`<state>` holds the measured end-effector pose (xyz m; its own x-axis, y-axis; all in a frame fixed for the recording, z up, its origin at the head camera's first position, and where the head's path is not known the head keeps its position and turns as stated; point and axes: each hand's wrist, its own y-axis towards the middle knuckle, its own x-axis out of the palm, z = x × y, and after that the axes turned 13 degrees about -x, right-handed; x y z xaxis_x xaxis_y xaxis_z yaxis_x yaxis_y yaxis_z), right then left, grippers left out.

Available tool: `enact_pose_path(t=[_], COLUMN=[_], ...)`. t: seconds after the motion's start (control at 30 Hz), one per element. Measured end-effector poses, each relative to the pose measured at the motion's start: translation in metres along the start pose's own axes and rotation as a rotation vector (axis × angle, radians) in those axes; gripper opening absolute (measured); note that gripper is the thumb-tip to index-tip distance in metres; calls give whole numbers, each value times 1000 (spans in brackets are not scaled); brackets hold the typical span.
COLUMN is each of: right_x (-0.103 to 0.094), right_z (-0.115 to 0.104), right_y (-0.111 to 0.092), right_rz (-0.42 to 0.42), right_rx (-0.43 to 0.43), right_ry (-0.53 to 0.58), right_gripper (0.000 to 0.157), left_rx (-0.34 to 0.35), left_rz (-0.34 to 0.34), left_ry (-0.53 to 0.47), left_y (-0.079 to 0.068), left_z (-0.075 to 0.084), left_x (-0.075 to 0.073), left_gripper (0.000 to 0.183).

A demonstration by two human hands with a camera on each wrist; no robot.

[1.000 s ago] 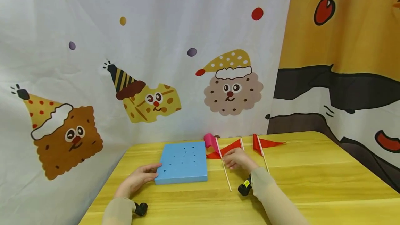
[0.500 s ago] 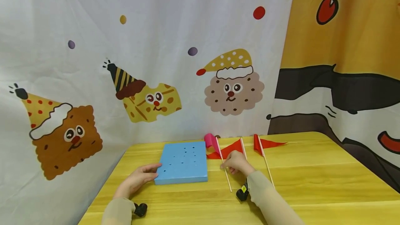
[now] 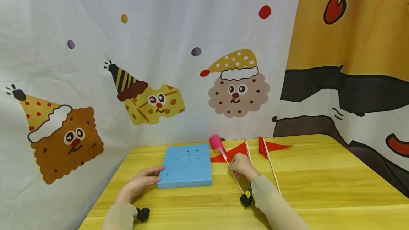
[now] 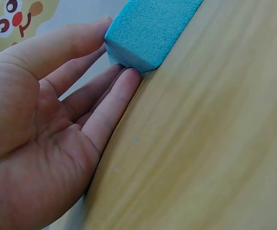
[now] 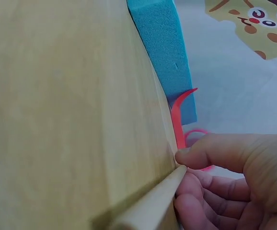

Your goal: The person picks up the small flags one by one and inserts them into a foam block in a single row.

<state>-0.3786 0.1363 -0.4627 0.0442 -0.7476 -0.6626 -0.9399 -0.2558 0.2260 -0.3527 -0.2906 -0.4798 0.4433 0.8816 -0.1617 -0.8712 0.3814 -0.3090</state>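
A blue foam block (image 3: 185,178) with small holes in its top lies flat on the table. My left hand (image 3: 138,183) rests at its left side; in the left wrist view the thumb and fingertips touch the foam's corner (image 4: 143,28). To the right of the block, my right hand (image 3: 242,166) pinches the thin wooden stick of a pink flag (image 3: 216,142) between thumb and fingers. The right wrist view shows the stick (image 5: 160,199) running toward the camera from that pinch. The pink cloth is curled at the far end.
Two red pennants on sticks lie on the wooden table (image 3: 319,187): one red pennant (image 3: 234,151) just behind the right hand, another red pennant (image 3: 277,147) farther right. A printed curtain (image 3: 179,27) hangs behind the table's far edge.
My right hand has come down onto the pink flag's stick and taken hold of it. The stick's near end has swung right and its cloth has turned. The left hand stays at the block.
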Motion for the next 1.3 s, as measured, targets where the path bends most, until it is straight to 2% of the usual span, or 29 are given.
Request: enact_pose_path(t=[0.17,0.37,0.57,0.87,1.0,1.3], right_x=[-2,-2,0,-9,-13,-21], right_z=[-3,0,9,16,14,8], right_y=[-2,-2,0,4,7,9], right_rz=[8,-3,2,-23,-17,-18], right_rx=[-1,51,121,171,187,212], right_ry=[9,117,270,491,545,617], right_gripper=[15,4,26,36,40,36], left_rx=[2,2,-4,0,2,1], left_rz=[0,5,9,9,11,1], left_ry=[6,6,0,5,7,-1], left_y=[0,-2,-2,-1,-1,-2], left_z=[0,1,3,0,0,2], left_x=[0,1,3,1,0,1], left_gripper=[59,59,59,60,60,61])
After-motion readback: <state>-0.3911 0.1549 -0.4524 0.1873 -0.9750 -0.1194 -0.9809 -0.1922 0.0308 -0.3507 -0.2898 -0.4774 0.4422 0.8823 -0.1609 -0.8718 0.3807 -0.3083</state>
